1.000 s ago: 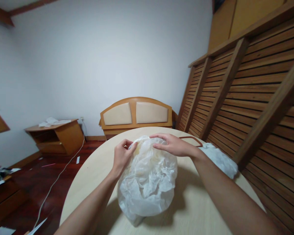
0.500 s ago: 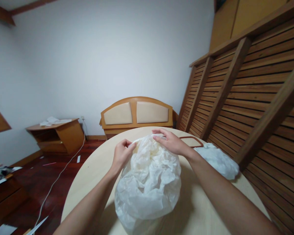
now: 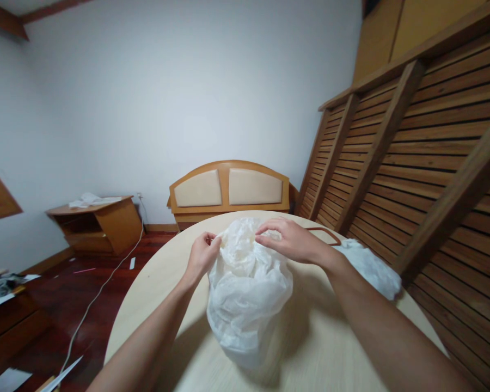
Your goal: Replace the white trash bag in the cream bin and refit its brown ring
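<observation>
A crumpled, translucent white plastic bag is held up over the pale round table. My left hand pinches its upper left edge between thumb and curled fingers. On the other side, my right hand is closed on the upper right edge, thumb below and fingers above. The bag's lower end hangs toward me, narrow and bunched. Whatever may be inside the bag cannot be made out.
Another white bundle lies at the table's right edge beside a brown looped handle. Slatted wooden panels lean at the right. Behind the table stands a headboard; a low cabinet is at the left.
The bag has become narrower, and its lower end has drawn up and away from me. My right hand has shifted slightly right and down, with its fingers closer to the thumb.
</observation>
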Tool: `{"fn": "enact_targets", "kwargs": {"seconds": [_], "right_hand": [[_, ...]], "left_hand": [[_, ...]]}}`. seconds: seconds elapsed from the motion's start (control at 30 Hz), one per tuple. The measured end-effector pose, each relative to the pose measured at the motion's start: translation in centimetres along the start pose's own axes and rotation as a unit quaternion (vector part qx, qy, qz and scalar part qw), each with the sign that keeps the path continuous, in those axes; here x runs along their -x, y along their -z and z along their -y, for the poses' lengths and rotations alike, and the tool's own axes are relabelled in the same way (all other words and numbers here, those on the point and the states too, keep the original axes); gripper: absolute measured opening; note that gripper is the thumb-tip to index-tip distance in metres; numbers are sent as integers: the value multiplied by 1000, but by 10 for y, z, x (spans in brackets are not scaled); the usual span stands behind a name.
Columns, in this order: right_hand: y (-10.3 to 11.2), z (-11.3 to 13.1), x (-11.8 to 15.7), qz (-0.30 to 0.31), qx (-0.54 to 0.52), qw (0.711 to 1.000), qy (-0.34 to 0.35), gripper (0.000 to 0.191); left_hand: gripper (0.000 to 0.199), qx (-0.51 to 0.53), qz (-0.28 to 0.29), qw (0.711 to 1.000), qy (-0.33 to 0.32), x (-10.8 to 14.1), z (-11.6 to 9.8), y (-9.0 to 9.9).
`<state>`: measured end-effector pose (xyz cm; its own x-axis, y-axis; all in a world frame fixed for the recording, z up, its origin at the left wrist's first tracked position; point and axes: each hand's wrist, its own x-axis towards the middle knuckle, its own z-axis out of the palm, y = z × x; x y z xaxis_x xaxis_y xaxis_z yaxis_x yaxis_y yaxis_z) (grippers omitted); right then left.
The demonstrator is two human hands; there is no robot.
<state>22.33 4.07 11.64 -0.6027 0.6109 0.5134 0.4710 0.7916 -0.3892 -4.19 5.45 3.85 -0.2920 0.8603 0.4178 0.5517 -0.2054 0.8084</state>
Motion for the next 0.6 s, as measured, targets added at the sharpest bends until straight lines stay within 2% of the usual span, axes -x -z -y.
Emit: {"fn": "enact_targets", "kwargs": {"seconds": [0.17,0.37,0.43,0.6], "right_hand": [[6,2,7,74,19,997,-1,45],[15,-9,7,105,9,994,-36,15],[17,-11,7,79,14,995,-51,12],[13,-9,3,-51,-14,997,-58,13]], "left_hand": [[24,-7,8,1000,-12,4,-8,2],[32,-6,15,1000,-27,8,-12,0],[30,-3,21,999,-30,8,-13,0],[22,-4,31,999,-29,6,-11,2]]}}
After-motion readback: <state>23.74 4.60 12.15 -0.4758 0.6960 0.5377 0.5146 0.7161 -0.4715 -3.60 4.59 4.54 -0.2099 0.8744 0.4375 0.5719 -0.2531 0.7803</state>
